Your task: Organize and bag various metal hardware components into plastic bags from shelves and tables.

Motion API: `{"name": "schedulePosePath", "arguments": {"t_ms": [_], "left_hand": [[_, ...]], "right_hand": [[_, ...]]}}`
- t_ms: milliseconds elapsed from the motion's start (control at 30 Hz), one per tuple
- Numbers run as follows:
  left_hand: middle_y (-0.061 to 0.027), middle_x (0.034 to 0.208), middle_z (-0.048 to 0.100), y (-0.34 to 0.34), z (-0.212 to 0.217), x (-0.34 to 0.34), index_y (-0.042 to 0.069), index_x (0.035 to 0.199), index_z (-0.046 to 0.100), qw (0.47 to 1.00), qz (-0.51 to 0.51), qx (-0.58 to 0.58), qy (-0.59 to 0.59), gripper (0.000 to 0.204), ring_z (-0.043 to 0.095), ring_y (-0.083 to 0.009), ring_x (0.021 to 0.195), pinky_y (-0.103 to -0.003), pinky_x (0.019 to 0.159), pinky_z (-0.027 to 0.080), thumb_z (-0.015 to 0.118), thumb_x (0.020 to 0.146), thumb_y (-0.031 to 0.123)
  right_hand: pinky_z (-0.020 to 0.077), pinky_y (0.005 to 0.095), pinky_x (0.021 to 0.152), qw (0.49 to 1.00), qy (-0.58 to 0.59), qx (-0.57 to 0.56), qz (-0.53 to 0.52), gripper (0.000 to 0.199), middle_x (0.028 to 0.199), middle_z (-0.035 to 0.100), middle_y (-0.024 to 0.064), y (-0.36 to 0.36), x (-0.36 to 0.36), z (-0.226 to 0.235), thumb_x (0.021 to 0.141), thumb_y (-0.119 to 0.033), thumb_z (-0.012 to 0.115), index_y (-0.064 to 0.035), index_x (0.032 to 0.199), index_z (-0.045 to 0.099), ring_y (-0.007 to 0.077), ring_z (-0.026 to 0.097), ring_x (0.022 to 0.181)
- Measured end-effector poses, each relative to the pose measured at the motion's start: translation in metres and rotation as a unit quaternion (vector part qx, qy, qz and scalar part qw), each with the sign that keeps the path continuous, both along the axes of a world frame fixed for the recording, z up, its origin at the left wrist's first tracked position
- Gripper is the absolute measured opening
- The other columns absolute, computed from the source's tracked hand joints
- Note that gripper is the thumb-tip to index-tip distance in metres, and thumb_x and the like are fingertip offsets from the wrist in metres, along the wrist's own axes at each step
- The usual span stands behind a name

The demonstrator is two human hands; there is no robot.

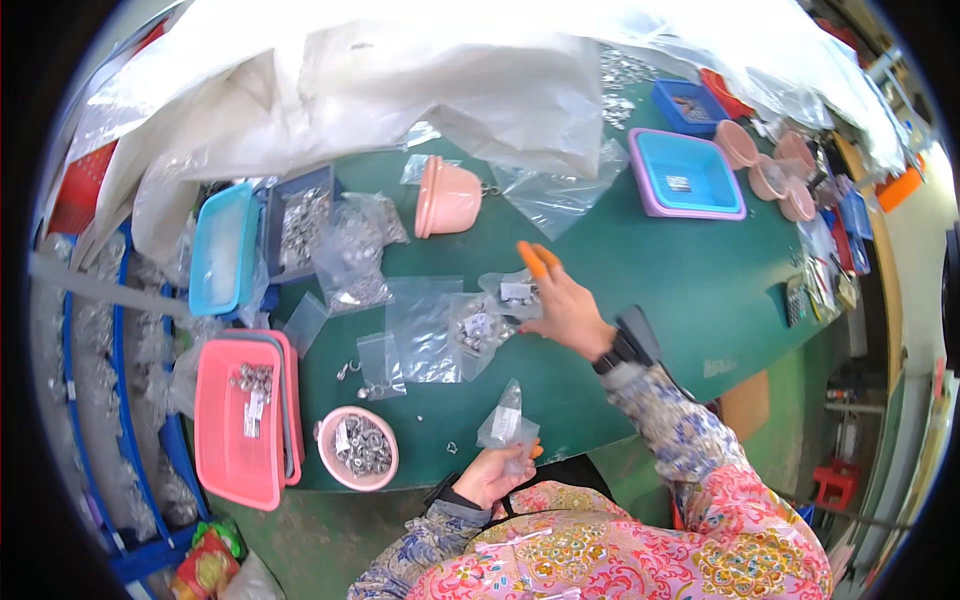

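The left hand [487, 472] has its fingers closed on a small clear bag [507, 420] at the near tabletop [640, 280] edge. The right hand [565, 308] lies with fingers together on another bag [512, 293]; beside it, more bags [425, 325] and a pink bowl [358, 448].

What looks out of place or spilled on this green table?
A few small metal parts lie loose on the green table, outside the bags and the pink bowl. The stack of pink bowls lies tipped on its side. Nothing looks damaged.
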State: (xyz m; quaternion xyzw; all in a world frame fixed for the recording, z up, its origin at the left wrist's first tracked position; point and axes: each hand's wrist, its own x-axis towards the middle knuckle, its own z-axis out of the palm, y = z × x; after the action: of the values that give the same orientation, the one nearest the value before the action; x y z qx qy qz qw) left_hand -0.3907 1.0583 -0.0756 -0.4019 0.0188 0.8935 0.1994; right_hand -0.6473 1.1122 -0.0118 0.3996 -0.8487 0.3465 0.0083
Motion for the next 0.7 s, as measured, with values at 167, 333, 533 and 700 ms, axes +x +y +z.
{"name": "schedulePosePath", "arguments": {"t_ms": [167,333,533,700], "left_hand": [[-0.0081,0.087,0.052,0.008,0.020,-0.009,-0.001,0.115,0.046,0.985,-0.108,-0.131,0.002,0.029,0.041,-0.0093,0.057,-0.020,0.047,0.035,0.048,0.088,0.010],[-0.0039,0.074,0.046,0.021,0.023,-0.006,-0.001,0.106,0.050,0.987,-0.116,-0.104,0.048,0.039,0.027,-0.0033,0.045,-0.017,0.036,0.018,0.045,0.091,0.035],[-0.0031,0.073,0.045,0.034,0.024,-0.002,0.002,0.107,0.049,0.991,-0.104,-0.003,0.080,0.060,0.034,-0.0084,0.052,-0.021,0.043,0.026,0.036,0.087,0.057],[-0.0113,0.093,0.060,0.037,0.001,0.041,0.004,0.108,0.050,0.988,-0.081,0.046,0.121,0.035,0.063,-0.0228,0.079,-0.037,0.071,0.053,0.041,0.092,0.034]], "right_hand": [[0.0452,0.0404,0.065,0.994,-0.016,0.091,0.066,0.009,0.077,0.057,0.0129,0.003,-0.036,-0.049,0.075,-0.011,0.056,-0.0059,0.080,0.063,0.0326,0.056,0.074],[0.0422,0.0392,0.057,0.993,-0.048,0.038,0.101,0.019,0.071,0.052,0.0143,0.061,0.029,-0.014,0.074,-0.004,0.058,-0.0065,0.092,0.064,0.0324,0.052,0.065],[0.0469,0.0369,0.062,0.923,-0.122,0.166,0.327,0.023,0.076,0.055,0.0127,0.084,0.136,0.025,0.065,-0.006,0.058,-0.0047,0.087,0.060,0.0298,0.056,0.071],[0.0476,0.0366,0.064,0.903,-0.135,0.089,0.398,0.014,0.074,0.054,0.0122,0.079,0.182,0.034,0.069,-0.010,0.061,-0.0014,0.078,0.055,0.0287,0.056,0.070]]}}
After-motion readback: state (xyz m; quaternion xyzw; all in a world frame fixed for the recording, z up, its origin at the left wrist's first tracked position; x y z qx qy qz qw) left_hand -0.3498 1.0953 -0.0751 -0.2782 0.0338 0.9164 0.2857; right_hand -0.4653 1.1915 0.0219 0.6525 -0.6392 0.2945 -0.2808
